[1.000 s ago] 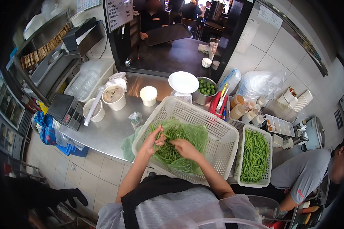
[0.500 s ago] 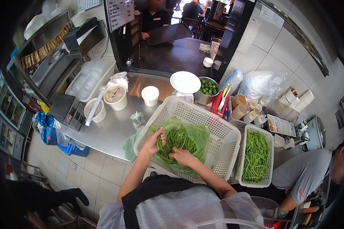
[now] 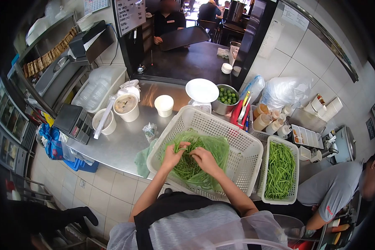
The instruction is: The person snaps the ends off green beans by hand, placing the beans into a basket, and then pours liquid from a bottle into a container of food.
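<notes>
A pale green plastic bag (image 3: 218, 152) full of thin green beans (image 3: 186, 168) lies in the left part of a large white perforated basket (image 3: 243, 152). My left hand (image 3: 173, 157) is over the bag's left side, its fingers closed round a few green beans. Close beside it, my right hand (image 3: 205, 159) is over the beans with its fingers bent together; what is between them, if anything, is too small to make out. A narrower white basket (image 3: 296, 183) stands to the right, filled with cut green beans (image 3: 278, 171).
A metal pot (image 3: 224, 107) of small green fruits and a scale with a white plate (image 3: 201, 90) stand behind the basket. White tubs (image 3: 126, 109) are at the left. Sauce bottles (image 3: 262, 122) line the right side. A co-worker (image 3: 333, 187) bends at the right; another person (image 3: 169, 25) holds a tray.
My left hand has lowered and turned inward, now with beans in its fingers. My right hand has lifted from the pile and moved up and right, near the left.
</notes>
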Demonstrator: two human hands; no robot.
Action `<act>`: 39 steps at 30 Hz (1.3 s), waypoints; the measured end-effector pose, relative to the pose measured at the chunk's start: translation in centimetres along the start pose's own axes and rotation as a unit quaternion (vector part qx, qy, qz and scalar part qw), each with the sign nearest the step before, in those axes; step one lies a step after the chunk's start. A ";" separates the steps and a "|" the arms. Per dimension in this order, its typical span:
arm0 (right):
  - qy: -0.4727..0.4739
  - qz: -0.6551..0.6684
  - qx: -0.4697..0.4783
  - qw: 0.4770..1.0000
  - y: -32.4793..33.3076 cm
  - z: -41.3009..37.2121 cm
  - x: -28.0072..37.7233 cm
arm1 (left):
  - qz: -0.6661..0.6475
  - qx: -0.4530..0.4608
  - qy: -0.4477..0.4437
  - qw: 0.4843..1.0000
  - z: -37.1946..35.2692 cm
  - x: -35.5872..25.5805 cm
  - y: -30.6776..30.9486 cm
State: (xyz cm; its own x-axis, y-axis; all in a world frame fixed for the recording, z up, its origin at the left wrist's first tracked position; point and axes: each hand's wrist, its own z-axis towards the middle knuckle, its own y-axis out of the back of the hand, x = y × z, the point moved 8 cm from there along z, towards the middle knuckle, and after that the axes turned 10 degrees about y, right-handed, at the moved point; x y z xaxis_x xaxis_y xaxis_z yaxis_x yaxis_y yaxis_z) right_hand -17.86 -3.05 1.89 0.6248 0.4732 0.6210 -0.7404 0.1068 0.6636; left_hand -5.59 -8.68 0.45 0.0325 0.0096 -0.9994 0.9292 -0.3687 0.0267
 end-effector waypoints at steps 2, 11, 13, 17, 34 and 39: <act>-0.041 0.065 -0.049 0.996 1.2 0.4 0.2 | 0.033 0.031 0.032 0.998 0.1 1.0 -0.4; -0.018 0.129 -0.108 0.986 2.6 0.2 -0.1 | 0.279 0.038 -0.086 0.956 -1.0 -0.3 -1.9; 0.007 0.037 -0.092 0.995 3.8 0.5 0.5 | 0.299 0.007 -0.114 0.947 -1.4 -1.3 -1.9; 0.000 0.015 -0.081 0.997 4.4 0.5 0.4 | 0.325 -0.017 -0.125 0.937 -1.8 -2.2 -1.9; -0.211 0.340 -0.047 0.915 -0.3 -0.9 -2.2 | 0.146 -0.012 -0.099 0.984 -0.4 0.5 -0.8; -0.230 0.448 -0.017 0.864 -1.0 -0.5 -1.5 | -0.050 0.045 0.028 0.997 -0.8 -0.9 -1.0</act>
State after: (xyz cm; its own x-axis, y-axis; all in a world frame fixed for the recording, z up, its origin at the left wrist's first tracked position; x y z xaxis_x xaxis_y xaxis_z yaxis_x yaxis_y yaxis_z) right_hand -18.22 -3.42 0.07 -0.1770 -0.0181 0.9840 -0.9796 -0.0935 -0.1779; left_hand -6.29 -7.61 1.36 -0.0360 0.1011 -0.9942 0.8920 -0.4453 -0.0776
